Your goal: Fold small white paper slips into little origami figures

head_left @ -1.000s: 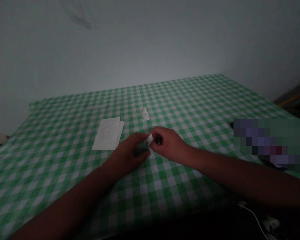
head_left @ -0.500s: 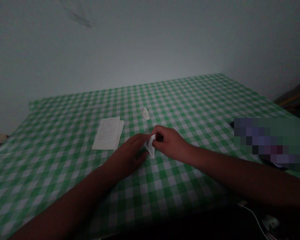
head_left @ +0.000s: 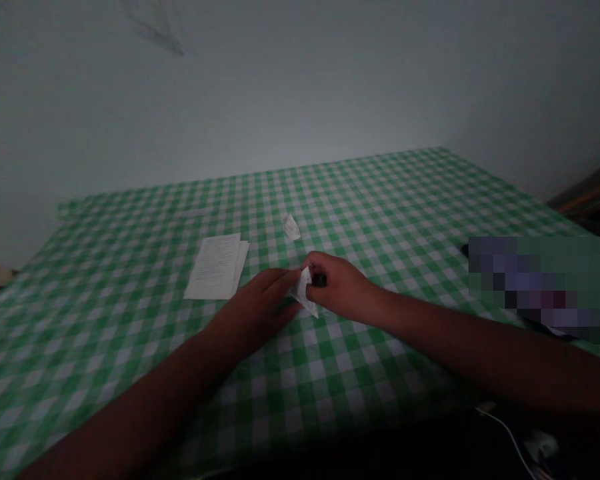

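A small white piece of folded paper sits between both hands at the middle of the green checked tablecloth. My right hand pinches its upper edge with closed fingers. My left hand lies low on the cloth, its fingertips pressed against the paper's left side. The lower corner of the paper rests on or just above the cloth.
A stack of printed white sheets lies left of the hands. A small crumpled white scrap lies behind them. A blurred dark object sits at the right. A white cable hangs by the near edge. A pale wall stands behind the table.
The paper has been drawn out from a bunched shape into a flatter triangular one. My left fingers have stretched out along the cloth; my right hand barely moved.
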Demonstrator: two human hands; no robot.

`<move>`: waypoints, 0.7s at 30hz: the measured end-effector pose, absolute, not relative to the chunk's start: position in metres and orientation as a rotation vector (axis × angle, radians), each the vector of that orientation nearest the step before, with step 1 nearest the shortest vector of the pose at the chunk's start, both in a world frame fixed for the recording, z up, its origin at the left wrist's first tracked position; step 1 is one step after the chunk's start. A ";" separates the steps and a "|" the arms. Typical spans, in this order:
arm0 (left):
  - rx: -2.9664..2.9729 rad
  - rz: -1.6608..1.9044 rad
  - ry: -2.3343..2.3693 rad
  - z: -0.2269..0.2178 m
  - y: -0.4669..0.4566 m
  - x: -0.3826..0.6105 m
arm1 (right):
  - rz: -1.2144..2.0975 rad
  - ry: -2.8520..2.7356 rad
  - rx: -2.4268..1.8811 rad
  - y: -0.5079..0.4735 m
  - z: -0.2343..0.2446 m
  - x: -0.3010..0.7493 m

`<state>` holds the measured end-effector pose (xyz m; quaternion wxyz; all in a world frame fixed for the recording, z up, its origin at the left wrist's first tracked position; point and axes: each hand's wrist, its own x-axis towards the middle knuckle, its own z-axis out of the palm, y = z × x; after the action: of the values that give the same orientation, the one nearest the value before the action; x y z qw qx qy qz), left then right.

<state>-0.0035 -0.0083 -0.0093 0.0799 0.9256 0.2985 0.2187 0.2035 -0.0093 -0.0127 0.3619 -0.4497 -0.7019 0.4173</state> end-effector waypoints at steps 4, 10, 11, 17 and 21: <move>2.739 0.630 0.888 -0.007 -0.008 -0.003 | 1.137 -1.760 -1.104 -0.010 -0.012 0.203; 2.747 0.603 0.899 -0.006 -0.007 -0.003 | 1.155 -1.746 -1.097 -0.009 -0.009 0.204; 2.752 0.603 0.916 -0.006 -0.008 -0.003 | 1.157 -1.732 -1.100 -0.008 -0.009 0.204; 2.826 0.737 1.030 -0.003 -0.013 0.003 | 1.099 -1.705 -1.191 -0.008 -0.010 0.203; 2.934 0.774 1.036 0.000 -0.017 0.012 | 1.032 -1.732 -1.250 -0.009 -0.010 0.201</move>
<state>0.0121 -0.0168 0.0000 -0.0324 0.9146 0.3229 0.2412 0.2011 -0.0089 -0.0101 0.3756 -0.4883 -0.6767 0.4032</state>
